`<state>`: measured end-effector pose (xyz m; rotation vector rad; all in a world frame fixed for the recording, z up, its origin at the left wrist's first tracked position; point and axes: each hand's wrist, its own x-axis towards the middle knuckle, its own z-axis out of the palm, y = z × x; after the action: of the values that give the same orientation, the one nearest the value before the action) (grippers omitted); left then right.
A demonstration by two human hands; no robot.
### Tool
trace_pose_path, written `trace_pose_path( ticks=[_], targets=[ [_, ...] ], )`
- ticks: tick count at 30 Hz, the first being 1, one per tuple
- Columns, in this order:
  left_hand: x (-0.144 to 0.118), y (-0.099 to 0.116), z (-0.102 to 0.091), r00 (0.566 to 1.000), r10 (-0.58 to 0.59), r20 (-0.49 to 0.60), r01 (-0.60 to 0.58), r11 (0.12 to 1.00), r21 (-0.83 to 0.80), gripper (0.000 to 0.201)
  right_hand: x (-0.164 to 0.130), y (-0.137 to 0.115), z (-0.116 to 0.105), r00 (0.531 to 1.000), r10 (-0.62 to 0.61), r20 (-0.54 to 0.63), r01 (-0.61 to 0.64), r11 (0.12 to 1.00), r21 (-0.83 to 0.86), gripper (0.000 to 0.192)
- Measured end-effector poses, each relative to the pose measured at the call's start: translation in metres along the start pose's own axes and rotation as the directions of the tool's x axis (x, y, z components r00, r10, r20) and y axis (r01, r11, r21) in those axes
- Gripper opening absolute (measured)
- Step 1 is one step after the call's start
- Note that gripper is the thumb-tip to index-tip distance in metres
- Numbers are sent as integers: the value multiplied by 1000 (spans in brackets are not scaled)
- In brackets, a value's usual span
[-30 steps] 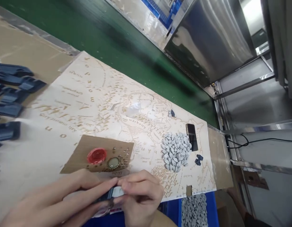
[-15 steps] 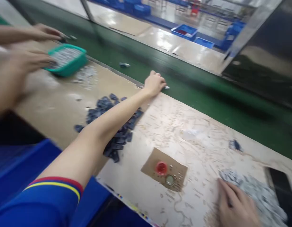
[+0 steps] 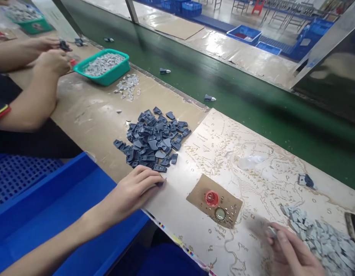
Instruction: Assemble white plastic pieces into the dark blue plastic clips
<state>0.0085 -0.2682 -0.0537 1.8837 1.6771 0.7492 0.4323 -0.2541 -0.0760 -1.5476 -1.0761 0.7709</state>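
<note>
My left hand (image 3: 137, 186) is closed on a dark blue-grey plastic part (image 3: 160, 184), mostly covered by the fingers. It is just in front of a pile of similar dark plastic parts (image 3: 154, 142). On the right, my right hand (image 3: 292, 251) pinches a small light-grey piece (image 3: 272, 231) between thumb and fingers. Beside that hand spreads a heap of flat light-grey pieces (image 3: 324, 237). Between the hands, a brown cardboard piece (image 3: 194, 193) carries a red cap (image 3: 212, 198), a round metal cap (image 3: 220, 214) and tiny shiny bits.
A green belt (image 3: 189, 80) runs along the far table edge, bearing several dark parts with light tips, one an assembled part (image 3: 209, 98). At left, a co-worker's hands (image 3: 52, 61) work beside a teal basket (image 3: 111, 78). A blue bin (image 3: 88, 191) stands below; a phone (image 3: 350, 226) lies at right.
My left hand has come back from the belt edge to the dark pile and grips a dark part. My right hand has lifted off the grey heap with a piece. The view has shifted.
</note>
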Motion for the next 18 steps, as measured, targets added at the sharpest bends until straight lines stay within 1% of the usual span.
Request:
trace_pose_path(
  ticks=[2, 3, 4, 6, 7, 9, 10, 11, 12, 14, 16, 18],
  targets=[
    [2, 7, 5, 998, -33, -54, 27, 994, -107, 26, -7, -6, 9, 984, 34, 176, -37, 999, 16, 27],
    [2, 11, 8, 996, -47, -75, 34, 986, -161, 29, -11, -9, 14, 973, 38, 228, -41, 999, 10, 27],
    [1, 16, 10, 994, -56, -94, 34, 976, -214, 34, -16, -13, 19, 971, 36, 236, -38, 999, 3, 27],
    [-3, 22, 16, 991, -58, -118, 17, 947, -320, 38, -28, -22, 30, 976, 40, 215, -35, 999, -29, 23],
    [-7, 25, 20, 991, -60, -122, 10, 927, -374, 36, -34, -28, 35, 982, 41, 187, -33, 998, -50, 21],
    [-16, 27, 29, 990, -82, -118, 15, 878, -479, 22, -46, -39, 46, 984, 11, 178, 5, 996, -88, 14],
    [-21, 26, 35, 988, -107, -111, 32, 848, -529, 15, -51, -43, 52, 982, -43, 183, 63, 993, -103, 10],
    [-27, 24, 42, 985, -141, -96, 61, 817, -573, 13, -54, -45, 57, 971, -109, 213, 138, 983, -122, 7],
    [-33, 21, 49, 981, -179, -79, 95, 789, -607, 14, -56, -46, 61, 953, -185, 242, 224, 964, -145, 8],
    [-44, 15, 62, 971, -233, -52, 150, 764, -628, 16, -58, -44, 66, 895, -312, 320, 385, 902, -195, 21],
    [-52, 11, 71, 965, -259, -51, 180, 786, -592, 17, -58, -40, 68, 840, -398, 368, 498, 834, -237, 36],
    [-56, 9, 75, 961, -266, -75, 187, 826, -531, 19, -59, -36, 69, 795, -443, 414, 570, 780, -259, 46]
  ],
)
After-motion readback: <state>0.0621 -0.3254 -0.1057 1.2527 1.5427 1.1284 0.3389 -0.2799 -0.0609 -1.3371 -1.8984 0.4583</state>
